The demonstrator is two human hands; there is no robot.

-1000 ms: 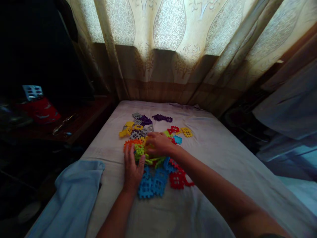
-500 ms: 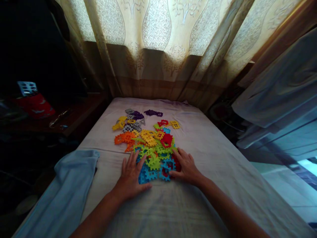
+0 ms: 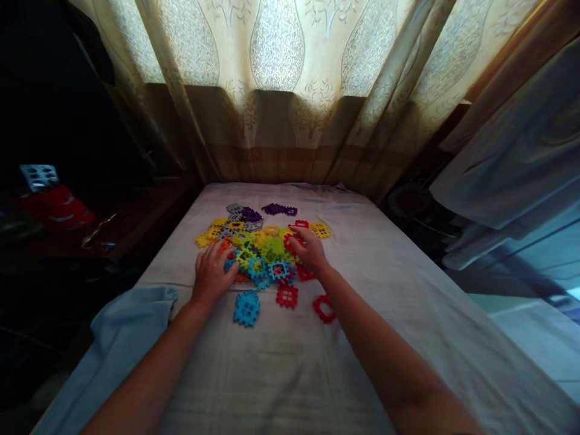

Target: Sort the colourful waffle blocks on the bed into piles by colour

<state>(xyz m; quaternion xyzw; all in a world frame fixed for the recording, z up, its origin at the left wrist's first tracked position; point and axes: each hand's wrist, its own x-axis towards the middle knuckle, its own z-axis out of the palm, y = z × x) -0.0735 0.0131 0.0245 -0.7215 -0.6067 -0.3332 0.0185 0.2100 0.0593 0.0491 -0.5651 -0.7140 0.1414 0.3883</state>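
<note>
A mixed pile of notched plastic building tiles point(image 3: 276, 248) lies on the pale bedsheet, with green, yellow, red, orange and blue ones overlapping. At its left side, my left hand point(image 3: 212, 272) rests with fingers apart, touching orange and blue tiles. My right hand point(image 3: 309, 249) is at the right side, fingers spread over red tiles, which it partly hides. Nearer to me lie a blue tile point(image 3: 247, 308), a square red tile point(image 3: 287, 296) and a red ring-shaped tile point(image 3: 324, 309). Behind the pile are purple tiles point(image 3: 279, 209), grey tiles point(image 3: 234, 209) and a yellow tile point(image 3: 319, 230).
A light blue cloth point(image 3: 131, 326) lies along the bed's left edge. Left of it, a dark side table holds a red pouch point(image 3: 58, 208). Patterned curtains point(image 3: 276, 121) hang beyond the bed, and clothes point(image 3: 512, 151) hang at the right.
Both hands have moved forward, pushing the pile away from me. The left hand also went left. One blue tile and two red tiles now lie apart on the near side.
</note>
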